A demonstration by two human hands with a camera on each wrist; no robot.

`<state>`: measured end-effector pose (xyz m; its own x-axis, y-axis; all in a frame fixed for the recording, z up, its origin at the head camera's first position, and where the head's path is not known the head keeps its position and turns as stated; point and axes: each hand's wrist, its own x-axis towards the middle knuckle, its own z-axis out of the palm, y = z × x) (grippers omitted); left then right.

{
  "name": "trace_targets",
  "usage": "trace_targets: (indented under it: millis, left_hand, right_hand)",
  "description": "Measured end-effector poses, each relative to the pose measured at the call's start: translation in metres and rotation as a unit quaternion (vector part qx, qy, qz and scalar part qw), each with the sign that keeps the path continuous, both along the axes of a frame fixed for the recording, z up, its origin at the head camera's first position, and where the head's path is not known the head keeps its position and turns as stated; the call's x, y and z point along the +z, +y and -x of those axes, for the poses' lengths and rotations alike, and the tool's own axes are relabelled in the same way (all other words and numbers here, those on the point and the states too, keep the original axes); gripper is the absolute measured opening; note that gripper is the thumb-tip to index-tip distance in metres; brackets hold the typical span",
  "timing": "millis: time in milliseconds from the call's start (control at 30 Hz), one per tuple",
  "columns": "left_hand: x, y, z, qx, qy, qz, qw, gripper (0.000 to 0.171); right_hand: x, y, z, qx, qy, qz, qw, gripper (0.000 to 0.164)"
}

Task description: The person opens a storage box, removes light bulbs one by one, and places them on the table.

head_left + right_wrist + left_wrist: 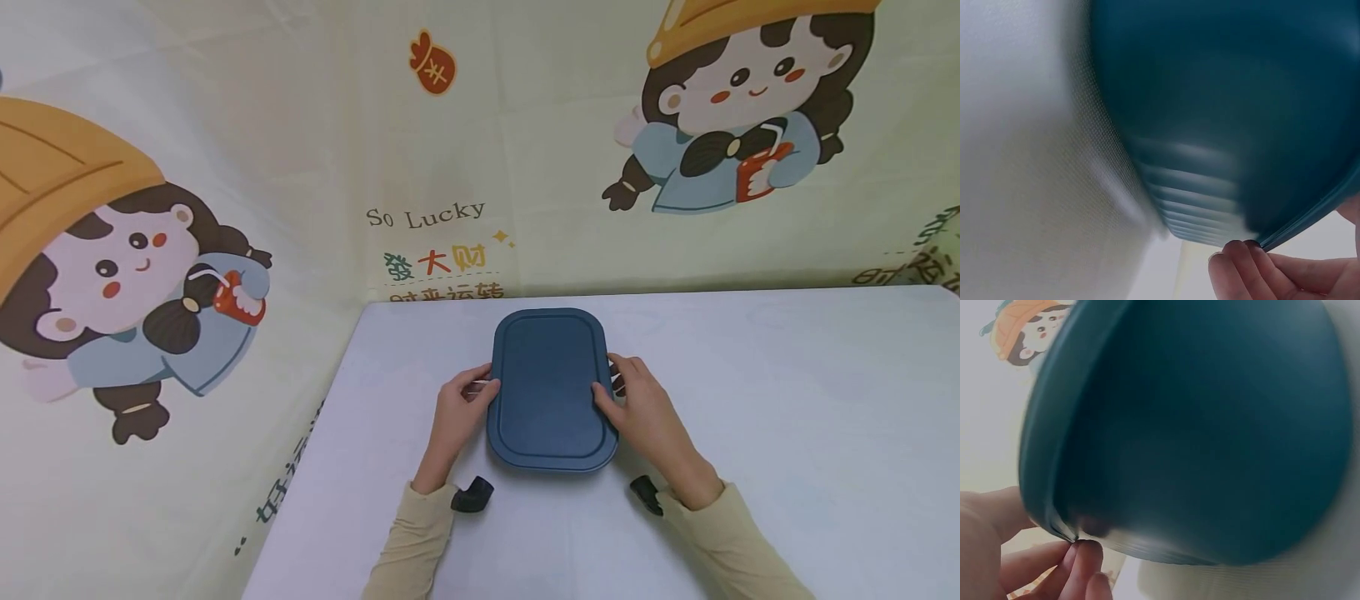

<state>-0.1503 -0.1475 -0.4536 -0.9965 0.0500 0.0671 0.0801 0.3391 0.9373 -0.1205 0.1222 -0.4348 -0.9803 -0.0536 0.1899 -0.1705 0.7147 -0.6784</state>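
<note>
Box [551, 387] between the fingers of left hand [457, 412] and right hand [651, 417], with rim [551, 467] pinched on both sides, thumbs above, fingertips [1238, 253] tucked under. Best to squeeze both sides the same and keep level, so as not to tip.

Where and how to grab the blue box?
Probably by the rim, midway along both long sides, coming from left and right and pinching above and below. The rim juts past the walls, giving fingertips a ledge; the blue box has its flat top facing up.
</note>
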Motion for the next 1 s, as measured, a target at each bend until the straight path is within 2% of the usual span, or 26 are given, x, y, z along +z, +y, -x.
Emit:
trace_targets:
  millis: [400, 700, 1000]
  left_hand:
    - [0.006, -0.005, 0.005, -0.01, -0.079, -0.089, 0.9929, 0.04]
    - [0.007, -0.007, 0.007, -0.009, -0.093, -0.093, 0.9913, 0.039]
    - [0.01, -0.009, 0.009, -0.009, -0.14, -0.104, 0.9847, 0.043]
  right_hand:
    - [0.004, 0.008, 0.004, 0.024, -0.014, 0.046, 0.999, 0.049]
    - [0.009, 0.017, 0.005, 0.042, -0.043, 0.07, 0.996, 0.053]
    - [0.013, 0.023, 0.01, 0.047, -0.112, 0.113, 0.986, 0.055]
